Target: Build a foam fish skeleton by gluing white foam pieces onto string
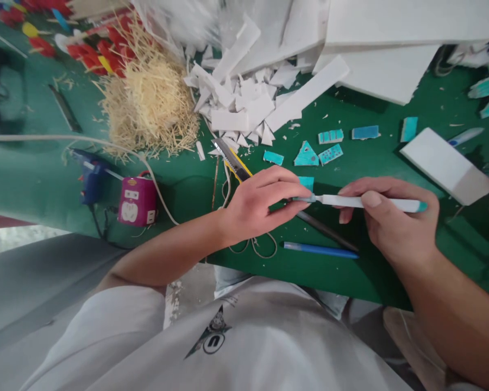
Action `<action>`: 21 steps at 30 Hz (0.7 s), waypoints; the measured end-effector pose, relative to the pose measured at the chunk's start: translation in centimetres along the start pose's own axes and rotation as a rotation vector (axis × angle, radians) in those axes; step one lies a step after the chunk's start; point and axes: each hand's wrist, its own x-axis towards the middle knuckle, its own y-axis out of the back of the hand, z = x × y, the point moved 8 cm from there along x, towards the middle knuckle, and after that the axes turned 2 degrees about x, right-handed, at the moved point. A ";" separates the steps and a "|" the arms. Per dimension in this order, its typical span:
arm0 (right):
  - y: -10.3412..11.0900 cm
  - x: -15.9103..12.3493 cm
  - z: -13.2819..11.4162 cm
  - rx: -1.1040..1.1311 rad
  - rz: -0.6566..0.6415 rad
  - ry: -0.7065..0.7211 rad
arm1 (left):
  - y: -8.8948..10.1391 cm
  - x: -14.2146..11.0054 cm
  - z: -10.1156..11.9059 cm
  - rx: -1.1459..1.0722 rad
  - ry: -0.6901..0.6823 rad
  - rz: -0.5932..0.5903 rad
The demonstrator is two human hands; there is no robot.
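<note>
In the head view, a green bench carries a heap of straw, white scraps and painted turquoise pieces; grey floor shows past its near edge. The left hand, partly curled, pinches a small block over the bench. The right hand grips a white marker, its tip at the block.

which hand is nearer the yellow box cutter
Left. The left hand is right by the box cutter, whose near end meets its outline in this view; the right hand is farther off, to the right, holding a white pen.
</note>
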 end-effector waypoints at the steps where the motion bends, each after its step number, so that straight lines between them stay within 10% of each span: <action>1: -0.2 0.0 -0.2 0.013 -0.032 0.021 | 0.0 0.0 -0.2 -0.061 0.044 0.004; 13: -2.6 -0.1 -2.0 0.114 -0.233 0.014 | -0.7 -0.9 -1.0 -0.559 0.413 0.070; 21: -4.5 -1.9 -2.6 0.321 -0.489 0.043 | -0.4 -1.0 1.0 -0.575 0.263 0.081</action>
